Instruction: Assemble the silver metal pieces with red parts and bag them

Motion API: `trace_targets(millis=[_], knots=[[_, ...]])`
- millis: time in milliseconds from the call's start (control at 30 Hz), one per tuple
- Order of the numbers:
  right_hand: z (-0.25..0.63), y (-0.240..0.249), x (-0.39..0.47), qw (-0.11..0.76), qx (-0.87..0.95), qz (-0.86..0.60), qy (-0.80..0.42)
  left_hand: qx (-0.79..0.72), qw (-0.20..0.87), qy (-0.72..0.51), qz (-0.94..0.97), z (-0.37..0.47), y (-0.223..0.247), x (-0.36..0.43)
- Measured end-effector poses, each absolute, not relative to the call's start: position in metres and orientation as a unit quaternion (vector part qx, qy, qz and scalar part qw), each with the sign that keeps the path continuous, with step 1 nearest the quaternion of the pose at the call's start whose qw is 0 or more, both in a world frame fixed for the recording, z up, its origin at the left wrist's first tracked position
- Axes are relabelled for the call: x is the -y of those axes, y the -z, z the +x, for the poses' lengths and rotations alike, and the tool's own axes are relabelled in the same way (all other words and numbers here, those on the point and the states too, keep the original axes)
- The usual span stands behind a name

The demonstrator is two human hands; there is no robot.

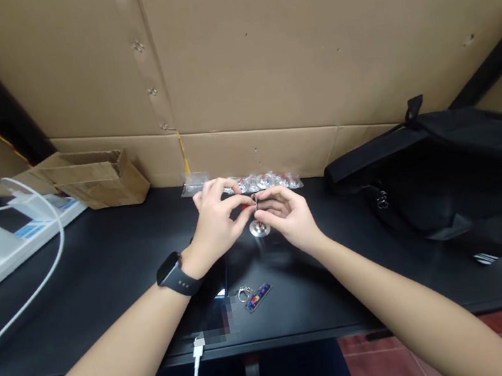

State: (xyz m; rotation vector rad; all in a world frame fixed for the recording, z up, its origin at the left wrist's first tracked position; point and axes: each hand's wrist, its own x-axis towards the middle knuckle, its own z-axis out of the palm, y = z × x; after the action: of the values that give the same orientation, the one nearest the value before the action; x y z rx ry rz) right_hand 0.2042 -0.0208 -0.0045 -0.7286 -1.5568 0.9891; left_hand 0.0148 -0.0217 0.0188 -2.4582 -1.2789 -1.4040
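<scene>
My left hand [220, 216], with a black watch [176, 274] on its wrist, has thumb and forefinger pinched together. Facing it, my right hand [287, 211] is closed in a pinch too, its fingertips almost meeting the left ones. Between the fingertips shows a thin, pale, narrow piece [255, 203], too small to name, with a bit of red beside it. Directly below is a round silver disc [260, 230] with a red stem rising toward my fingers. Whether the disc hangs from them or stands on the black table [308, 294] I cannot tell.
Behind my hands lies a row of clear plastic packets [273, 180] with silver and red pieces. A key ring with a colourful tag [259, 297] and a dark phone with a white cable [194, 360] lie in front. A cardboard box [109, 184], power strip [21, 238] and black bag [449, 185] flank them.
</scene>
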Motion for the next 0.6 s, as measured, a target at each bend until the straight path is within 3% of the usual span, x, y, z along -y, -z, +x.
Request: trace_targets(millis=[400,600], knots=[[0.2058,0.0015,0.0181,0.562,0.652,-0.306,-0.406,0.418,-0.053,0.437,-0.795,0.0131,-0.0174,0.0183],[0.2059,0.0003,0.019,0.566,0.643,-0.301,-0.42,0.422,-0.033,0.431,-0.797,0.0155,-0.0188,0.0219]])
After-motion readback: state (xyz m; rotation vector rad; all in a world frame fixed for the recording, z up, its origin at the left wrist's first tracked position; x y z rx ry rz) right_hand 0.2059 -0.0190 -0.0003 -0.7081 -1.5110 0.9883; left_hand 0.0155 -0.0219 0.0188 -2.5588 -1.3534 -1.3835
